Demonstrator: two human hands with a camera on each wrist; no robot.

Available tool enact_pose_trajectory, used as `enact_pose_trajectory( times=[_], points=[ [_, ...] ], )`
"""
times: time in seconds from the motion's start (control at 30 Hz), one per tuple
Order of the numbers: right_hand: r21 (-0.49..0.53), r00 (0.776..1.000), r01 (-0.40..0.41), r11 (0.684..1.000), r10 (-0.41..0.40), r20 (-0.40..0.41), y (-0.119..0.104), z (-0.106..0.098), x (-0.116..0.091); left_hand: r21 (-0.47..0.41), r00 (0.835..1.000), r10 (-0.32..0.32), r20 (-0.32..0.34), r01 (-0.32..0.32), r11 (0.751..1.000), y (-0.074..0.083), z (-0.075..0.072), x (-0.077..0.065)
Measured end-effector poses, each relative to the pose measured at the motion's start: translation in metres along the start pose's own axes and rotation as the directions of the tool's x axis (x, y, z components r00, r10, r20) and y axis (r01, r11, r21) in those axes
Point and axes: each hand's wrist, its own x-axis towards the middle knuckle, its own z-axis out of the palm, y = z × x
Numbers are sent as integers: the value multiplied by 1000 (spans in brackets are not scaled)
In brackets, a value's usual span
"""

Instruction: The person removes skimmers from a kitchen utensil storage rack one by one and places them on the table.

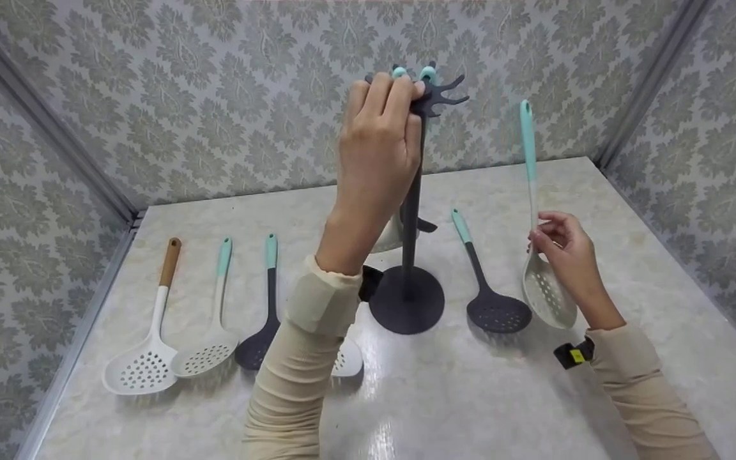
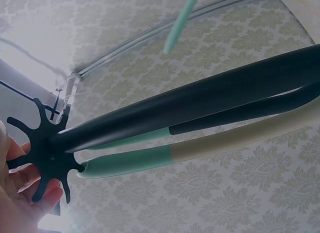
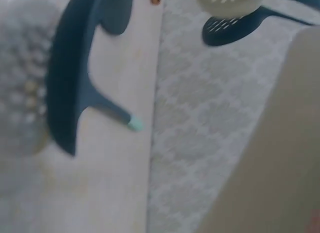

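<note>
My left hand (image 1: 381, 134) grips the hooked top (image 1: 441, 96) of a dark utensil stand (image 1: 408, 313). In the left wrist view, its fingers (image 2: 47, 200) curl behind the star-shaped hooks (image 2: 52, 150). Two mint-ended utensils hang there, one with a cream shaft (image 2: 225, 143) and one with a dark shaft (image 2: 235, 115). To the right of the stand, my right hand (image 1: 569, 255) pinches a cream slotted spoon (image 1: 550, 297) at its neck, its mint handle (image 1: 528, 140) pointing up. The spoon's perforated head shows blurred in the right wrist view.
A dark skimmer (image 1: 499, 313) lies between stand and right hand. On the left lie a white skimmer (image 1: 141, 370) with brown handle, a cream one (image 1: 205, 358) and a dark one (image 1: 258, 348). Another white perforated head (image 1: 347, 359) is partly behind my left sleeve. Patterned walls enclose the table.
</note>
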Motion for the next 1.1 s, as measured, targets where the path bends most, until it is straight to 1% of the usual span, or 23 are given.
enact_pose_trajectory(
  times=[0.1,0.2,0.3,0.37,0.43,0.53,0.6,0.67,0.77,0.83,0.97,1.1],
  points=[
    [-104,999,-35,994,33,-19,18,-6,1,5,1000,-3,-1,3,1000,1,0,-1],
    [-237,998,-55,970,51,-21,34,-13,2,7,1000,-4,1,4,1000,1,0,-1],
    [-322,997,-71,944,78,9,50,-18,4,10,1000,-7,4,7,1000,1,0,0],
    [-358,991,-100,928,125,47,59,-22,5,14,1000,-8,5,8,1000,1,0,0],
    [-393,977,-140,909,190,91,68,-25,7,17,1000,-9,5,9,1000,0,0,0],
    [-421,940,-216,881,304,155,79,-29,9,21,1000,-10,7,10,1000,0,0,0],
    [-435,918,-242,867,350,186,85,-30,10,21,1000,-12,8,11,1000,0,-1,0],
    [-446,905,-244,861,367,214,90,-31,10,22,1000,-10,7,10,1000,0,-1,1],
    [-461,900,-208,863,354,256,96,-31,9,25,1000,-1,-4,1,1000,0,-1,1],
    [-465,892,-188,865,349,288,99,-30,8,28,1000,6,-13,-5,1000,1,0,0],
    [-481,860,-197,854,386,333,100,-27,6,32,1000,15,-22,-14,999,1,0,0],
    [-504,835,-207,838,420,355,97,-26,6,39,1000,15,-21,-14,999,0,0,0]
  ],
)
